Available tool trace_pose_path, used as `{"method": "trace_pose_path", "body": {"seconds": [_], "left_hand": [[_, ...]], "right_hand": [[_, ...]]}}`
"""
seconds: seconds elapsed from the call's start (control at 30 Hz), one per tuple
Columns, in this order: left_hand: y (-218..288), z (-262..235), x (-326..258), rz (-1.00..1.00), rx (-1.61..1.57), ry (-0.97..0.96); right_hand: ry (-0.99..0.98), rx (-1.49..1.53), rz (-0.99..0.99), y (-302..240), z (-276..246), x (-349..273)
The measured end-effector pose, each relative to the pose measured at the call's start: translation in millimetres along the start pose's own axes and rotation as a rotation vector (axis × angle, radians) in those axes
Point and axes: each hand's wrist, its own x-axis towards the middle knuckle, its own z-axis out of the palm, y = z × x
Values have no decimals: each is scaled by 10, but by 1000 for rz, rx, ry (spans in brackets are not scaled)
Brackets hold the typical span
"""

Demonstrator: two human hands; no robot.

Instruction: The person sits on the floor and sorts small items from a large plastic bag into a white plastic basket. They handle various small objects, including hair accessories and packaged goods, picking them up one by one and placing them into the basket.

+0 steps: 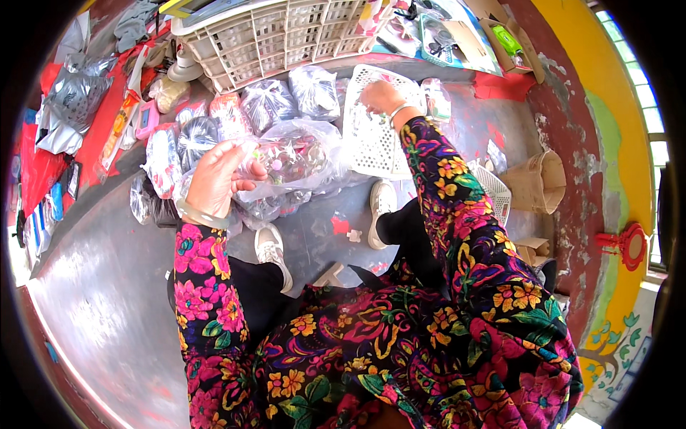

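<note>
The left fingers [230,156] pinched a clear bag [330,143] that spread to their right, probably soft and slippery, best held by its rim. Whether the right fingers [375,93], above a white basket [386,154], gripped anything, I couldn't tell.

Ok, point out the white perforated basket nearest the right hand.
The larger basket, overlapped by the right hand; the smaller basket sits right of the floral sleeve.

Clear bag's [330,151] small contents [296,160] indistinct
</note>
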Motion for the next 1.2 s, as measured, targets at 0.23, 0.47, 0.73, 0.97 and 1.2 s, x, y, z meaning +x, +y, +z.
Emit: {"method": "trace_pose_path", "body": {"seconds": [0.23, 0.47, 0.73, 0.97, 1.2], "left_hand": [[50, 0, -85, -17, -3, 29], [77, 47, -57, -24, -34, 9], [44, 10, -58, -17, -39, 6], [3, -2, -35, -9, -31, 10], [-12, -9, -4, 9, -23, 6]], "right_hand": [[131, 487, 477, -420, 655, 86], [262, 426, 550, -620, 809, 46], [223, 645, 768, -369, 984, 157], [32, 943, 390, 168, 878, -87], [165, 1672, -33, -49, -200, -715]]}}
